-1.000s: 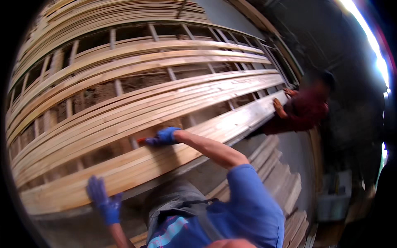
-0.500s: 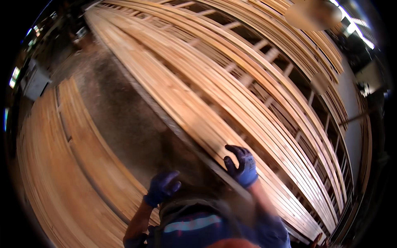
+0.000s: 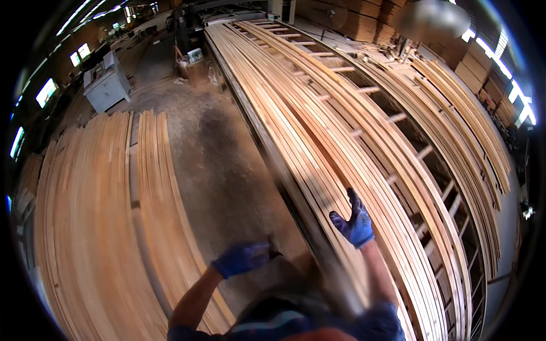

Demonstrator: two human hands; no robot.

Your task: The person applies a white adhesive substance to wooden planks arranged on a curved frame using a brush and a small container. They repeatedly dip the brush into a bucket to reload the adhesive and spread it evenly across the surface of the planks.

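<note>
Long, narrow wooden strips [image 3: 296, 142] lie side by side on a long raised rack, running from near my right side to the far end. My right hand [image 3: 355, 221], in a blue glove with dark fingers, is over these strips. Its thumb and fingers are spread and it holds nothing; whether it touches the wood I cannot tell. To the left, my left hand [image 3: 242, 258], in a matching glove, hangs over the gap between the rack and a low stack of boards [image 3: 94, 204]. Motion smears its fingers, which point to the right.
The rack's dark edge [image 3: 267, 153] borders the brown floor [image 3: 219, 148] on my left. More strips [image 3: 455, 142] lie on crossbars at the right. Ahead on the left stand a grey cabinet [image 3: 107, 88] and a bin [image 3: 196, 71]. Stacked wood [image 3: 355, 17] stands at the back.
The view has swung, showing more of the far end of the room. My right hand has moved farther over the strips and its fingers have spread. My left hand has shifted to the right.
</note>
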